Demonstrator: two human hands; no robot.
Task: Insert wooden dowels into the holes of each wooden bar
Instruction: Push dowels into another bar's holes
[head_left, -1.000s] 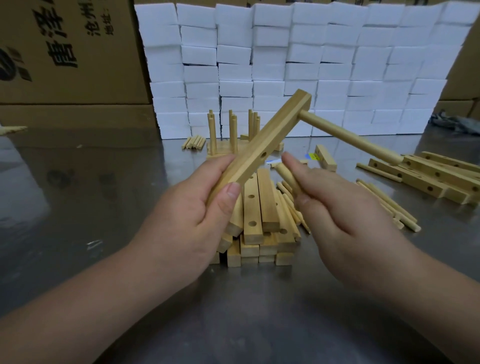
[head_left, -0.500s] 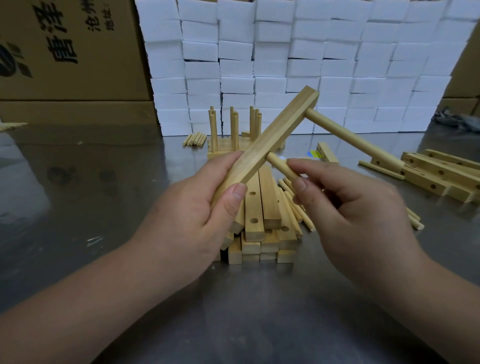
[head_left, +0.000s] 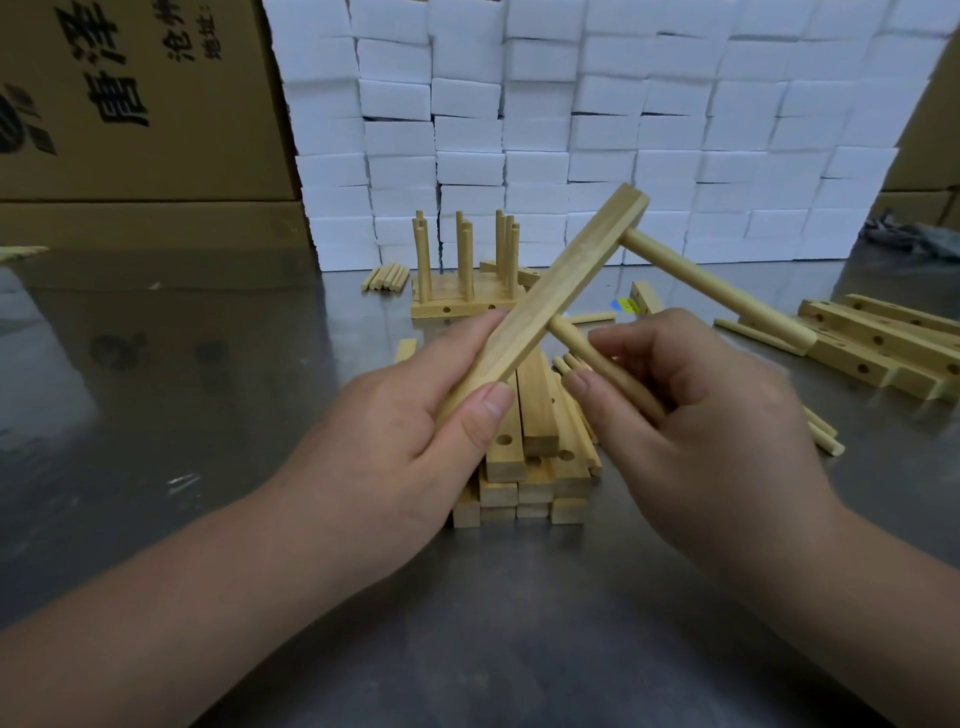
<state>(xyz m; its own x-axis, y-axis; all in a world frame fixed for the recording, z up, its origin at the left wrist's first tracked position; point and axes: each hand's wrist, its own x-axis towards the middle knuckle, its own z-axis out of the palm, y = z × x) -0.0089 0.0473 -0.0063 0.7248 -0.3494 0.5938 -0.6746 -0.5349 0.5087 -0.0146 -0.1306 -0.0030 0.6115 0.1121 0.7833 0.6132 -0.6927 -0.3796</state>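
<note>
1. The left hand (head_left: 410, 441) is holding a bar (head_left: 545, 306) up in the air. The thumb and fingers are squeezing tight on its low end, and the bar is tilting up and to the right.
2. One dowel (head_left: 711, 291) is already sticking out of the bar near the top end. It is pointing down to the right.
3. The right hand (head_left: 691, 431) is pinching a second dowel (head_left: 597, 364) between thumb and fingers. Its tip is touching the side of the bar near the middle, where a hole seems to be.
4. I cannot tell how deep the tip is sitting in the hole.
5. To do this step well, the dowel should be going in straight, lined up like the first one, not leaning.
6. The left hand should be keeping the bar still while the right hand is pushing and maybe twisting a little.
7. If the dowel is tipping, it may jam or slip off the bar.
8. More bars are waiting in a pile (head_left: 524, 467) on the table (head_left: 208, 415), right under the hands.
9. Loose dowels are lying beside the pile, and a finished bar set (head_left: 467, 280) with dowels standing up is sitting behind it.
</note>
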